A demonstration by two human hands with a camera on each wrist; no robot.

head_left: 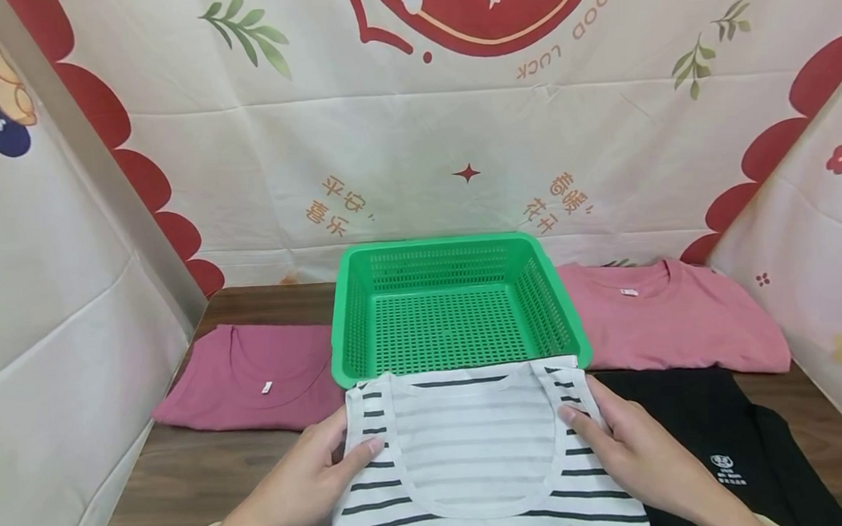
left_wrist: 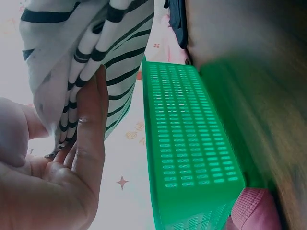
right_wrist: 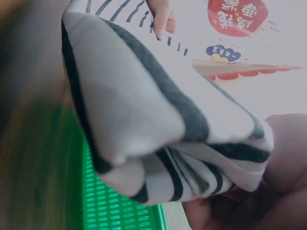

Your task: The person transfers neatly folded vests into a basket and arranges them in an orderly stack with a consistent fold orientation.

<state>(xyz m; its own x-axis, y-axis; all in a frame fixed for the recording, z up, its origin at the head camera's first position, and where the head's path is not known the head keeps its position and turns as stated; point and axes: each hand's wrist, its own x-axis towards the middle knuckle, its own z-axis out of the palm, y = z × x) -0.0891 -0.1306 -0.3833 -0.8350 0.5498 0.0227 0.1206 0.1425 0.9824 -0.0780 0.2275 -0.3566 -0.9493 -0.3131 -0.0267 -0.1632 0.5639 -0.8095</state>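
A white shirt with black stripes (head_left: pixel 479 505), folded into a bundle with its round neckline facing up, is held between both hands in front of the basket. My left hand (head_left: pixel 306 467) grips its left edge, thumb on top and fingers beneath. On the opposite edge my right hand (head_left: pixel 638 451) pinches the cloth the same way. In the left wrist view, the left fingers (left_wrist: pixel 91 124) curl around several layers of the striped fabric. The right wrist view shows the folded layers close up, with part of the right hand (right_wrist: pixel 283 167) behind them. Beyond the shirt stands a green basket (head_left: pixel 438 250) with nothing in it.
A folded mauve shirt (head_left: pixel 284 392) lies left of the basket on the wooden table (head_left: pixel 210 477). To the right are a folded pink shirt (head_left: pixel 674 320) and, nearer, a black garment (head_left: pixel 699 431) with a white print. Printed cloth (head_left: pixel 415 167) hangs behind and at both sides.
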